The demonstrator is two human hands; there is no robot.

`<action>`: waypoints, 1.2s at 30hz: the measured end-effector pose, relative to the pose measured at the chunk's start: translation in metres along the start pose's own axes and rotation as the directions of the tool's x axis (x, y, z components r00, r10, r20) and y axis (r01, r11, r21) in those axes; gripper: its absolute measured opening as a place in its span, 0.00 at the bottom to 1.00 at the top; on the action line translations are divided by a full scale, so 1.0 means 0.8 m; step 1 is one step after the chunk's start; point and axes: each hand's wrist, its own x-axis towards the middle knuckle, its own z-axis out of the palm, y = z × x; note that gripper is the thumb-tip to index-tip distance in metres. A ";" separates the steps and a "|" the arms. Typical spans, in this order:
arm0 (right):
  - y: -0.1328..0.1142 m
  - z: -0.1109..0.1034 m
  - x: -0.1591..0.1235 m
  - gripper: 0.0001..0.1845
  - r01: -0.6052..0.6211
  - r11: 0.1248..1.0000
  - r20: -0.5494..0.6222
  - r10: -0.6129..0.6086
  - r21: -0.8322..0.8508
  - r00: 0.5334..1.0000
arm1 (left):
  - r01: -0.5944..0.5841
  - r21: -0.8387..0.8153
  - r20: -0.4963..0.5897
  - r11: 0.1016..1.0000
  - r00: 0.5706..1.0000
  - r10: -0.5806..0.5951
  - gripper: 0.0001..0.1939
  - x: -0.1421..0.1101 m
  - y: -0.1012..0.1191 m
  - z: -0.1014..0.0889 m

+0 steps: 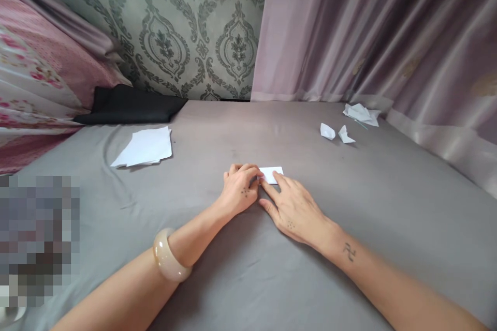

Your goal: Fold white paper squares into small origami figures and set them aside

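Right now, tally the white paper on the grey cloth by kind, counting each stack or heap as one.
Flat stack at left: 1
Loose folded pieces: 2
Heap at far right: 1
Piece under left hand and right hand: 1
Total: 5

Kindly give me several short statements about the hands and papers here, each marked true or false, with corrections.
1. The right hand has fingers on the small white paper. True.
2. The left hand lies far from that paper. False: the left hand has its fingers at the paper's left end.
3. The bangle is on the right arm. False: the bangle is on the left arm.
4. A stack of white sheets lies to the left, beyond the hands. True.
5. The black cloth lies at the far right. False: the black cloth lies at the far left.
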 end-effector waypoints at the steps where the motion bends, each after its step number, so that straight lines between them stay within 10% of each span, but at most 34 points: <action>1: -0.001 0.000 0.000 0.28 -0.009 1.000 0.008 0.009 -0.003 1.000 | 0.017 -0.013 0.009 1.000 1.000 -0.017 0.13 0.000 0.000 -0.001; 17: 0.013 -0.019 -0.005 0.30 -0.194 0.974 0.098 0.206 -0.117 0.974 | 0.031 0.049 0.019 0.998 0.999 -0.032 0.10 0.004 0.004 -0.006; 24: 0.033 -0.009 0.002 0.23 -0.267 0.964 -0.053 0.266 -0.010 0.962 | -0.005 0.026 0.041 1.000 0.999 0.004 0.07 0.010 -0.005 -0.001; 31: 0.023 0.008 0.013 0.24 0.017 0.993 -0.104 -0.004 0.117 0.995 | 0.022 -0.021 0.065 1.000 0.998 -0.021 0.07 0.008 -0.004 -0.005; 36: 0.029 0.006 0.006 0.25 -0.074 0.995 -0.033 0.076 0.064 0.997 | 0.090 -0.088 0.107 0.992 0.991 -0.081 0.10 0.008 -0.001 -0.013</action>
